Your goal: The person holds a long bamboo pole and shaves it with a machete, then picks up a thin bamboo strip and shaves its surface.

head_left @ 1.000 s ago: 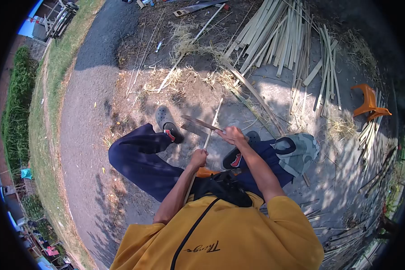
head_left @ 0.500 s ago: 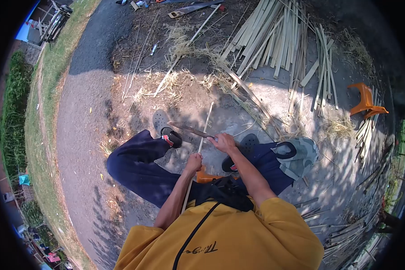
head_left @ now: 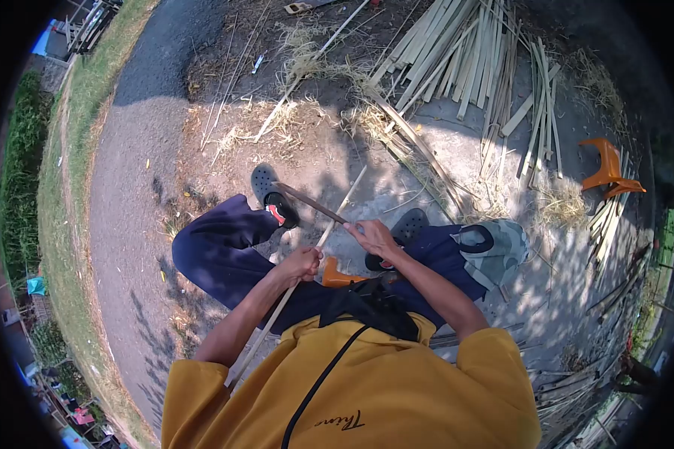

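Note:
A long pale strip [head_left: 342, 203] slants from above my lap down past my left side. My left hand [head_left: 302, 265] is closed round it near its middle. In my right hand [head_left: 372, 238] is the handle end of a dark, narrow blade-like tool [head_left: 309, 200], pointing up and to the left. The tool crosses the strip just above my hands, near its upper part; whether they touch I cannot tell. Beneath my hands shows part of an orange seat [head_left: 340, 275].
Many split strips [head_left: 457, 63] lie in a pile at the upper right, with curled shavings [head_left: 367, 123] beside them. An orange stool [head_left: 610, 170] stands at the far right. My clog-shod foot [head_left: 264, 183] is ahead, left of the tool.
My left hand has moved left with the strip, which now slants more. My right hand has shifted slightly right, still holding the tool. The view has shifted a little.

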